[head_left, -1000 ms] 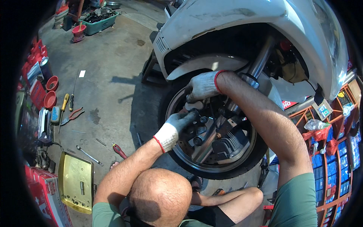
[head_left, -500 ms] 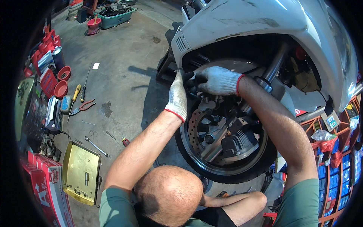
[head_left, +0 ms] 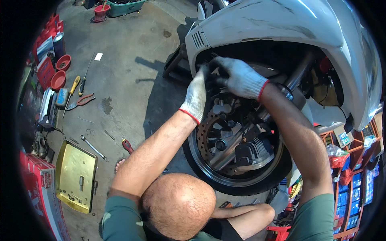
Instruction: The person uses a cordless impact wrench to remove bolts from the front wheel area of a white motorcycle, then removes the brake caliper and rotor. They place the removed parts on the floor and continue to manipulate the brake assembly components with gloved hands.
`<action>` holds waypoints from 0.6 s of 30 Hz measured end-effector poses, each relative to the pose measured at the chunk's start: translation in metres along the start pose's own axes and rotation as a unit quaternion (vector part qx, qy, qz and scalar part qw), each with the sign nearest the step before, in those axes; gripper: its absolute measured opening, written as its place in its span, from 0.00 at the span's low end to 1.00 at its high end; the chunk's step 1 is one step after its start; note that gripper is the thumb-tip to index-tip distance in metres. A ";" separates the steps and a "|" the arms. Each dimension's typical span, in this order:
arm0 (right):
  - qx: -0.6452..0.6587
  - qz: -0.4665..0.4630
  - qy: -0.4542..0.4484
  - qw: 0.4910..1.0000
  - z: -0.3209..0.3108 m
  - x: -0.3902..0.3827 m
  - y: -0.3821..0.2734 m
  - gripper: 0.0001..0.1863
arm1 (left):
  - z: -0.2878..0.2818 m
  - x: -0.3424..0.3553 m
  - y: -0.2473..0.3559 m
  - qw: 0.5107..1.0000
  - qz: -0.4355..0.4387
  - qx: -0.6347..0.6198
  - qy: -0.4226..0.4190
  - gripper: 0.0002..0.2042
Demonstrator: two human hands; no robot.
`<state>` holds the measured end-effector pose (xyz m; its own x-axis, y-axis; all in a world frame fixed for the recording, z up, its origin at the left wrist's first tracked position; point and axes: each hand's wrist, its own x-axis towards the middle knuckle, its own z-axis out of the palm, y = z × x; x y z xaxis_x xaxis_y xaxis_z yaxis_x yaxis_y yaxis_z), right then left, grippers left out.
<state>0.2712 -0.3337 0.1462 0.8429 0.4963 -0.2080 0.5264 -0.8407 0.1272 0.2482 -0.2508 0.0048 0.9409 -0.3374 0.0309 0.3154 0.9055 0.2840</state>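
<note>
My left hand, in a white knit glove with dark fingers, reaches into the shadowed front of a white scooter's wheel arch. From the right, my right hand comes in, gloved alike, its fingers curled toward the left hand's fingertips. The fingers of both hands look closed together just above the brake caliper; shadow and dark glove coating hide what is between them. Below them is the wheel's black tire, with a drilled brake disc and a silver fork leg.
Left on the concrete floor lie pliers, screwdrivers, a wrench and a red-handled screwdriver. A yellowish metal tray holds small parts. Red bowls stand farther left. An orange rack rises at right.
My right hand has tilted, its fingers moving up and its wrist lower. My left hand remains close to it. The view has shifted slightly, so the floor tools appear farther left.
</note>
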 end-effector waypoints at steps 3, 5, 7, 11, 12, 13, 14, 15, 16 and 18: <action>0.073 0.000 0.096 0.993 -0.014 0.008 -0.011 0.19 | -0.055 0.018 -0.030 0.925 0.043 0.377 0.008 0.29; 0.210 0.088 0.125 0.966 -0.018 -0.001 -0.003 0.19 | -0.046 -0.002 -0.033 0.899 0.022 0.435 -0.055 0.34; 0.211 0.064 0.166 0.961 -0.015 -0.004 0.001 0.15 | -0.036 -0.014 -0.022 0.873 0.003 0.477 -0.099 0.37; 0.103 0.079 0.116 0.985 -0.029 -0.016 0.003 0.18 | -0.021 -0.019 -0.009 0.844 0.010 0.521 -0.130 0.38; 0.113 0.092 0.100 0.984 -0.036 -0.022 0.000 0.18 | -0.016 -0.021 -0.008 0.838 0.006 0.531 -0.127 0.38; 0.126 0.102 0.085 0.983 -0.040 -0.025 -0.004 0.17 | -0.016 -0.021 -0.007 0.832 0.007 0.542 -0.114 0.37; 0.140 0.111 0.070 0.981 -0.045 -0.030 -0.009 0.16 | -0.015 -0.021 -0.007 0.827 0.009 0.553 -0.101 0.35; 0.137 0.115 0.062 0.982 -0.052 -0.040 -0.014 0.15 | -0.013 -0.021 -0.010 0.823 0.008 0.560 -0.094 0.34; 0.138 0.111 0.055 0.983 -0.057 -0.049 -0.019 0.15 | -0.014 -0.021 -0.009 0.823 0.011 0.560 -0.091 0.34; 0.091 0.091 0.049 0.990 -0.062 -0.069 -0.023 0.14 | -0.013 -0.022 -0.008 0.826 0.014 0.557 -0.089 0.33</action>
<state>0.2084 -0.3352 0.2181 0.9337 0.3431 -0.1021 0.3423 -0.9392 -0.0253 0.2262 -0.2476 -0.0105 0.8811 -0.4433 0.1650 -0.1092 0.1487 0.9828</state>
